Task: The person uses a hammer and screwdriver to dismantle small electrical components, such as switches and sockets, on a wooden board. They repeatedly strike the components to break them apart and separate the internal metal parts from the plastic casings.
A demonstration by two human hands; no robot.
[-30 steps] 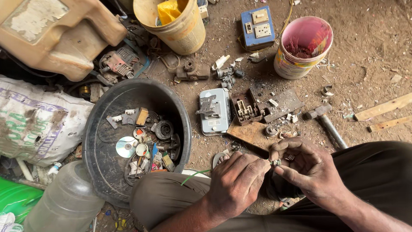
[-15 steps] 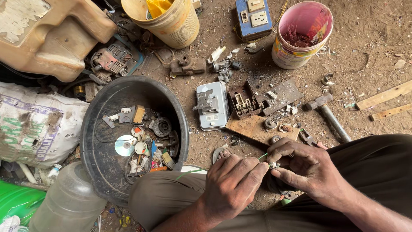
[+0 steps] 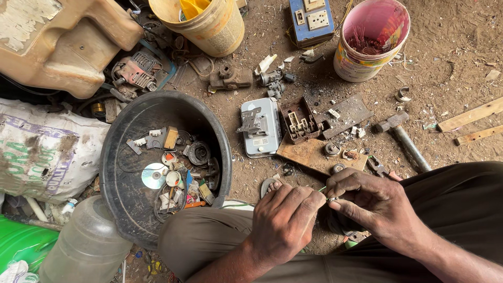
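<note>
Low in the head view, my left hand [image 3: 285, 220] and my right hand [image 3: 372, 202] meet over my knees. Between their fingertips they pinch a small metal part with a thin green wire [image 3: 329, 196]. Both hands have their fingers closed on it. Just beyond them on the dirt floor lie a rusty flat plate [image 3: 314, 153] with small round parts, pliers [image 3: 381, 169] and a hammer [image 3: 404, 139]. An opened grey switch box [image 3: 260, 127] and a brown fuse holder [image 3: 297, 119] lie further out.
A black basin [image 3: 123, 152] of scrap parts and a disc sits to the left. Beyond are a yellow bucket [image 3: 209, 23], a pink bucket [image 3: 369, 42], a blue socket box [image 3: 312, 18], a tan plastic tank [image 3: 57, 42], a printed sack [image 3: 44, 152] and a clear jug [image 3: 86, 249].
The view has shifted slightly, so the floor items sit higher in the frame. My hands have stayed together on the small part, with the fingers working it a little.
</note>
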